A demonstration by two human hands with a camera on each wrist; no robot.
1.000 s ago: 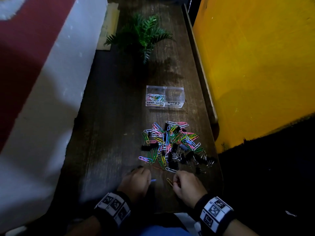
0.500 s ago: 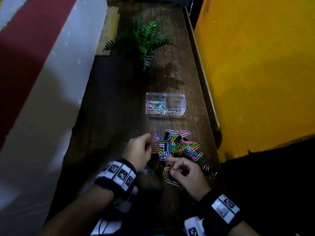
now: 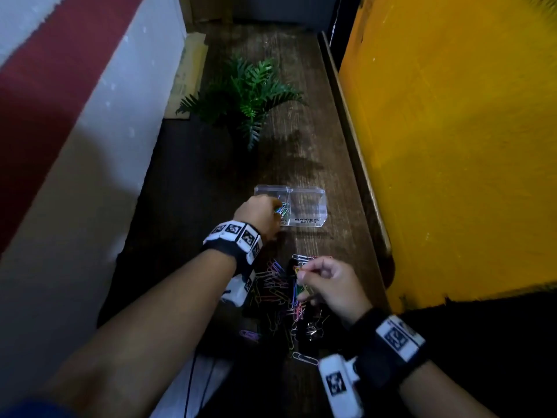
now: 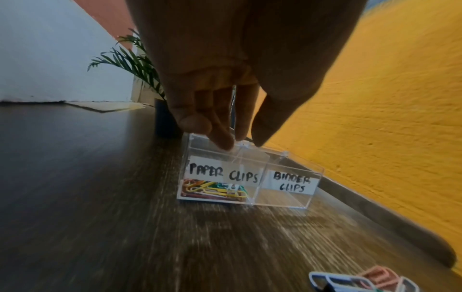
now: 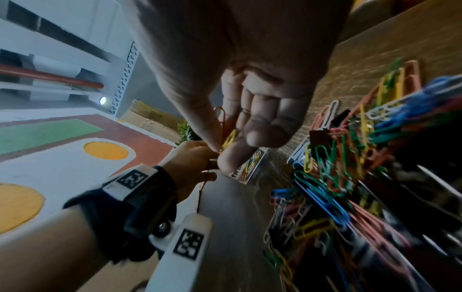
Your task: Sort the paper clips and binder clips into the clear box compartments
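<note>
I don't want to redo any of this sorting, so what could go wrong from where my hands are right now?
1. Your left hand hangs right over the divider of the clear box; clips released there could slip into the empty binder clips side.
2. Your right hand pinches paper clips above the tangled pile; linked ones might drag along or drop.
3. The box is light and may slide if bumped.

Both hands at work, left arm reaching forward, right held nearer the body.

The left hand [image 3: 258, 213] is stretched out ahead on an extended forearm, its fingers [image 4: 220, 126] straight and pointing downward, close together, nothing seen between them. The right hand [image 3: 330, 285] stays nearer, wrist bent, thumb and forefinger [image 5: 232, 156] pinching, the other fingers curled in. Both wrists wear black bands with white markers.
</note>
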